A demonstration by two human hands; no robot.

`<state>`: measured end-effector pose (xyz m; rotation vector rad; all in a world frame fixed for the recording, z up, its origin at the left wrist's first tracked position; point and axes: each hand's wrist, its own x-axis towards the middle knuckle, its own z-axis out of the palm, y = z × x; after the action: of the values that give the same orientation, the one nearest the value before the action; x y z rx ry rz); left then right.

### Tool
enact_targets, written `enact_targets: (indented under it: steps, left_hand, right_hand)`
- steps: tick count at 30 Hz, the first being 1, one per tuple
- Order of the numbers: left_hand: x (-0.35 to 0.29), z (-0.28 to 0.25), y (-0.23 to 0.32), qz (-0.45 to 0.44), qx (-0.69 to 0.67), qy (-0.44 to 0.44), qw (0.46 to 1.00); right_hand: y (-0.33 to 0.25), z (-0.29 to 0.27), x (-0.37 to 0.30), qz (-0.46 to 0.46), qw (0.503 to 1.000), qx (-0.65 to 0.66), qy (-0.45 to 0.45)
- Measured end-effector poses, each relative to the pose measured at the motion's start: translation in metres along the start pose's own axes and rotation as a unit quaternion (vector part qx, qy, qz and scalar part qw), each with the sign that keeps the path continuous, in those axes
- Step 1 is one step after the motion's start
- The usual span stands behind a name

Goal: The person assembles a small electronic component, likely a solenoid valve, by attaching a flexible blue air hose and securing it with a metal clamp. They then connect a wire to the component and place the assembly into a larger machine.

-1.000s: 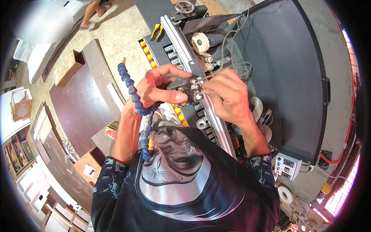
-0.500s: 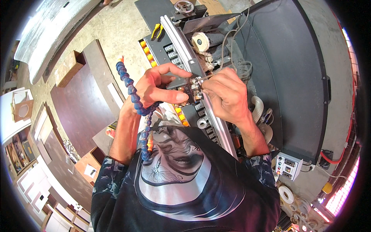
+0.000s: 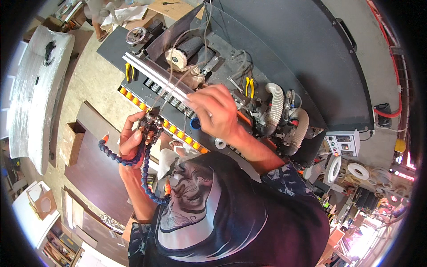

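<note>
My left hand is closed around a small dark block with metal fittings, held upright beside the machine's near edge. Two blue segmented hoses with orange tips hang from the block, one bending left and the other down toward my shirt. Thin clear tubes rise from its top across the machine. My right hand is apart from the block, over the aluminium rail. Its fingers are curled together, slightly blurred, and whatever they may hold is hidden. A blue ring lies just beside that hand.
Yellow-handled pliers lie inside the machine beyond my right hand; another yellow-handled tool sits near the rail's far end. Orange-yellow rollers line the machine's edge. White ribbed hoses and a control box stand right. Dark boards lie left.
My left hand has carried the block left, away from the rail. My right hand has come off the fittings and is apart from them. The whole view has swung right.
</note>
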<state>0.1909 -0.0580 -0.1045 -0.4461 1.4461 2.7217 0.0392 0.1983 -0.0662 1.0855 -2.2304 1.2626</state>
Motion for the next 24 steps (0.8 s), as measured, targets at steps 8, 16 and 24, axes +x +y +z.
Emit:
enact_targets:
  steps: [8,16,24]
  left_hand:
    - [0.017,-0.004,-0.006,-0.010,-0.038,-0.011,0.999]
    - [0.084,0.059,-0.001,-0.027,-0.057,-0.049,0.997]
    - [0.195,0.123,-0.050,-0.090,0.096,-0.079,0.988]
  right_hand:
    - [0.252,-0.028,-0.081,0.490,0.843,0.114,0.188]
    - [0.289,-0.044,-0.035,0.556,0.819,0.096,0.107]
    - [0.305,-0.031,-0.037,0.554,0.800,0.225,0.052]
